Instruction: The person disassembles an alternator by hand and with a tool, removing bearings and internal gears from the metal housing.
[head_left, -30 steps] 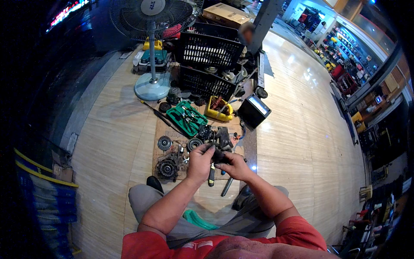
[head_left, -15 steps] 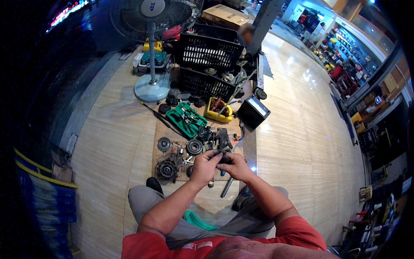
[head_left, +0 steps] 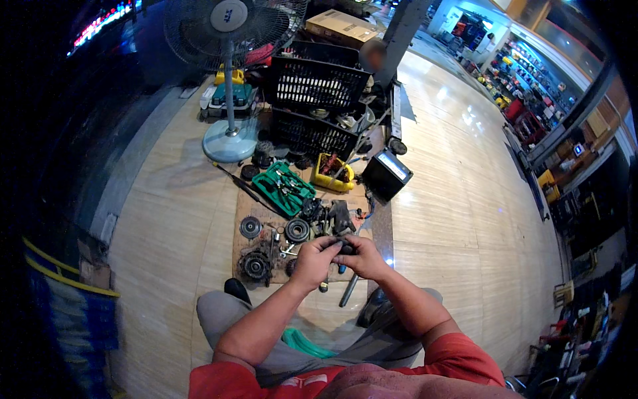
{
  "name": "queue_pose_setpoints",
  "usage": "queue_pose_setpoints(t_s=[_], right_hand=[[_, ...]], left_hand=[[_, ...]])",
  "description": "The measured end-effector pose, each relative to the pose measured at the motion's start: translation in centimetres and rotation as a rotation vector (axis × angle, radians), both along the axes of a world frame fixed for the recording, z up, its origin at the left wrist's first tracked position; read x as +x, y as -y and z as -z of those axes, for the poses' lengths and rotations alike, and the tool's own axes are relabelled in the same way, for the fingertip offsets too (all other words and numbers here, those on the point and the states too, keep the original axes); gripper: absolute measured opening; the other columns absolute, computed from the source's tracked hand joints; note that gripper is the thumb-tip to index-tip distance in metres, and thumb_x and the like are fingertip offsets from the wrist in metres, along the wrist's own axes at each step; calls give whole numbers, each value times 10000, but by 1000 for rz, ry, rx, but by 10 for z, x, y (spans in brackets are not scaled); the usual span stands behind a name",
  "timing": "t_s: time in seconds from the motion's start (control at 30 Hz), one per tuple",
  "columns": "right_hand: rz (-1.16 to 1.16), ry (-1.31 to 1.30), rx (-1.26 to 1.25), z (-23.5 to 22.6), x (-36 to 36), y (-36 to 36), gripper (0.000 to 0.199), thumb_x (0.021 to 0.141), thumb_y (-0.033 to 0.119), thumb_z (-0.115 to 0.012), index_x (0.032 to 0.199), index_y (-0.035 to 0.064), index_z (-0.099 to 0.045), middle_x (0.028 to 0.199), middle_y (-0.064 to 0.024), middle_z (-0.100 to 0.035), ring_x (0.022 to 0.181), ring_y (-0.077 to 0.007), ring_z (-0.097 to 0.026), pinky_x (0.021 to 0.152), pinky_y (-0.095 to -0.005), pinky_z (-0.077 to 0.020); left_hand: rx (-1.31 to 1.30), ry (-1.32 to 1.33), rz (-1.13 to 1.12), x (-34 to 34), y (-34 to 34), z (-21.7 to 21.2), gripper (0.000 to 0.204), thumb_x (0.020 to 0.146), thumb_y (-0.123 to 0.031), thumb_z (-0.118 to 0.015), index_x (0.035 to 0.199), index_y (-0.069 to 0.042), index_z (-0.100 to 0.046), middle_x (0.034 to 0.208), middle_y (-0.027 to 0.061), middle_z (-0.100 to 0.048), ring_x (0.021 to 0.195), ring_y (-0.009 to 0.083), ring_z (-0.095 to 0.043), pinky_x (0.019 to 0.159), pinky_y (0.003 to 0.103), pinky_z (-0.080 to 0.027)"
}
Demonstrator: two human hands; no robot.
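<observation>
While the fingers of the left hand and right hand curl nearly closed on a small dark part – pinched at the fingertips, partly hidden – close two-handed handling appears in hand, any next move calling for a steady grip. Forward-left lies a dark ring, then a green tool tray.

You can read no words clearly: dark lettering marks the far fan's hub, a pale label tops the black box to your right, and a lit sign glows far left.
</observation>
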State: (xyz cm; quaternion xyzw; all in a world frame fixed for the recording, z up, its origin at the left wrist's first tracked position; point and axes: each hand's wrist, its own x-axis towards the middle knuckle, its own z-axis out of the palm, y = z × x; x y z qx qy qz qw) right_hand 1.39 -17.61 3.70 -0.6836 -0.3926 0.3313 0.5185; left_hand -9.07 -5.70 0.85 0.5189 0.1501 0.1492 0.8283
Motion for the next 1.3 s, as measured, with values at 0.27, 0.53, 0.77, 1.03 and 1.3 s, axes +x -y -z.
queue_pose_setpoints(t_s=[0.27, 0.53, 0.77, 1.03, 1.3], right_hand=[[11, 75, -20, 11, 5, 4, 284, 797, 108, -756, 1026, 9, -621, 894, -5, -630, 828, -74, -561, 728, -251, -482], [24, 19, -4, 33, 5, 0, 327, 822, 150, -724, 1092, 7, -609, 911, -78, -678, 812, -126, -605, 749, -305, -503], [-3, -47, -125, 30, 4, -1, 273, 862, 163, -686, 1070, -7, -637, 934, -87, -685, 840, -128, -600, 781, -306, -492], [-43, -42, -132, 20, -3, -2, 242, 891, 144, -654, 1066, -21, -634, 932, -68, -683, 844, -122, -589, 790, -297, -486], [-58, -117, -124, 30, 1, -2, 216, 905, 168, -641, 999, -27, -632, 800, -44, -636, 748, -108, -550, 710, -298, -480]], left_hand=[[-60, -23, 61, 1, 0, -1, 172, 926, -60, -560, 1025, 32, -666, 892, 25, -670, 762, 66, -593, 679, 212, -479], [-173, -14, -106, 5, -1, 4, 131, 928, -54, -556, 970, 14, -661, 875, 52, -669, 746, 128, -627, 688, 261, -512], [-280, 116, -264, 9, -4, 8, 155, 955, -93, -542, 972, 22, -644, 893, 61, -673, 743, 120, -646, 667, 253, -538], [-352, 109, -247, 6, -6, -1, 144, 958, -104, -544, 988, 11, -625, 887, 57, -666, 732, 124, -649, 653, 256, -537], [-363, 117, -250, 7, -8, 1, 135, 957, -103, -543, 991, 4, -618, 878, 54, -661, 732, 131, -651, 650, 261, -537]])
